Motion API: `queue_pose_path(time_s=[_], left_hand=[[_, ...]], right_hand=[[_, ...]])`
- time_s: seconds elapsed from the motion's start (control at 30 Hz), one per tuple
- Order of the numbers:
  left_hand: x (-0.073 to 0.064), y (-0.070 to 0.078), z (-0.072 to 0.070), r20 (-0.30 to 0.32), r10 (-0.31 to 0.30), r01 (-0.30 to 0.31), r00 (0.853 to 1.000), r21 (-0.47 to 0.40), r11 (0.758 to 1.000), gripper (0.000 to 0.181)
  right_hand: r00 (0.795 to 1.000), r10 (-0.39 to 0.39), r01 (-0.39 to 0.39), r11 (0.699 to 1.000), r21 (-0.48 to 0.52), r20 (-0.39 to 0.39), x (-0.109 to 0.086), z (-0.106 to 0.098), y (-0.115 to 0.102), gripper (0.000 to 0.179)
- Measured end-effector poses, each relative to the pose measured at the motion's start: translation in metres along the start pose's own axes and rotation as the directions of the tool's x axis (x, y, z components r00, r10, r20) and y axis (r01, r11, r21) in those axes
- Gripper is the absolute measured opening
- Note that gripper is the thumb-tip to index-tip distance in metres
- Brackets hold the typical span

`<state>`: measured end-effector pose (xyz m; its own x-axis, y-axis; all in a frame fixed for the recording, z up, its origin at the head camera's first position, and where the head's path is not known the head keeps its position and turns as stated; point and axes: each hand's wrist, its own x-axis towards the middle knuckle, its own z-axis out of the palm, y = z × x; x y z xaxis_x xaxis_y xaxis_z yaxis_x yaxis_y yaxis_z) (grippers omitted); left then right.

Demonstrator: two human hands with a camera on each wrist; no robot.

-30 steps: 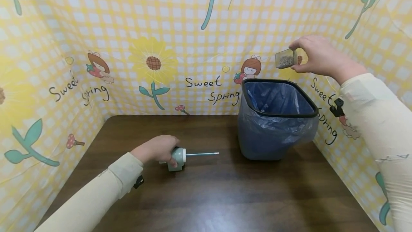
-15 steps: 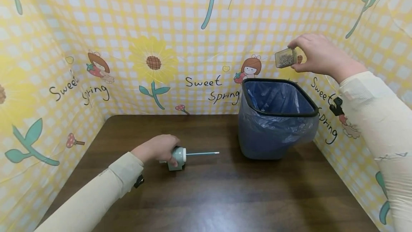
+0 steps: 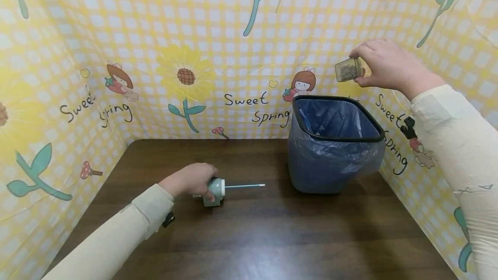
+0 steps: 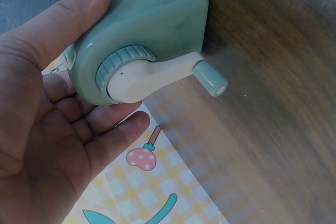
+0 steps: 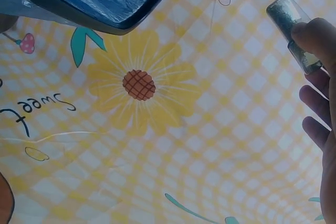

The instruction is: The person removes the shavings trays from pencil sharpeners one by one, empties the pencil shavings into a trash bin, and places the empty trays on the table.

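right grip [image 3: 389, 66] pinches clear container [image 3: 346, 71] before backdrop [image 3: 241, 62] reading "sweet spring".

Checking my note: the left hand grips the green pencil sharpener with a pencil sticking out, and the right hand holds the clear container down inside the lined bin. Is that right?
Not quite: the clear container isn't inside the lined bin; the head view shows the right hand holding it in the air, outside the bin. The rest of your note stands.

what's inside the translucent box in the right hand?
Inside the translucent box: greyish loose bits. The end pinched by the right hand is partly covered; contents there can't be told.
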<state>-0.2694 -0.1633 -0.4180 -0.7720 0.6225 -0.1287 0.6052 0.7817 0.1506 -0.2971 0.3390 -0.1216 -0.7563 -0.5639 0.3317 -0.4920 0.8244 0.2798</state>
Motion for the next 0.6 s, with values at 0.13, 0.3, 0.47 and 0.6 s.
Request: queue_pose_path(time_s=[0.13, 0.3, 0.47, 0.6], left_hand=[[0.0, -0.0012, 0.001, 0.003, -0.006, 0.006, 1.0, 0.004, 1.0, 0.056], [-0.0012, -0.0011, 0.0005, -0.001, -0.004, 0.004, 1.0, 0.006, 1.0, 0.056], [-0.0017, -0.0003, 0.0, -0.003, -0.002, 0.002, 1.0, 0.005, 1.0, 0.056], [-0.0015, 0.0002, 0.0009, -0.004, -0.005, 0.006, 1.0, 0.012, 1.0, 0.057]], right_hand=[[1.0, -0.002, 0.002, 1.0, -0.018, 0.006, -0.0004, -0.0025, -0.0002, 0.065], [1.0, -0.012, 0.011, 0.999, -0.03, -0.005, -0.0011, -0.0035, 0.0001, 0.065], [0.999, -0.046, 0.044, 0.997, -0.063, -0.022, -0.0012, -0.0024, 0.0012, 0.064], [0.997, -0.063, 0.06, 0.995, -0.084, -0.035, -0.0007, -0.0026, 0.0019, 0.065]])
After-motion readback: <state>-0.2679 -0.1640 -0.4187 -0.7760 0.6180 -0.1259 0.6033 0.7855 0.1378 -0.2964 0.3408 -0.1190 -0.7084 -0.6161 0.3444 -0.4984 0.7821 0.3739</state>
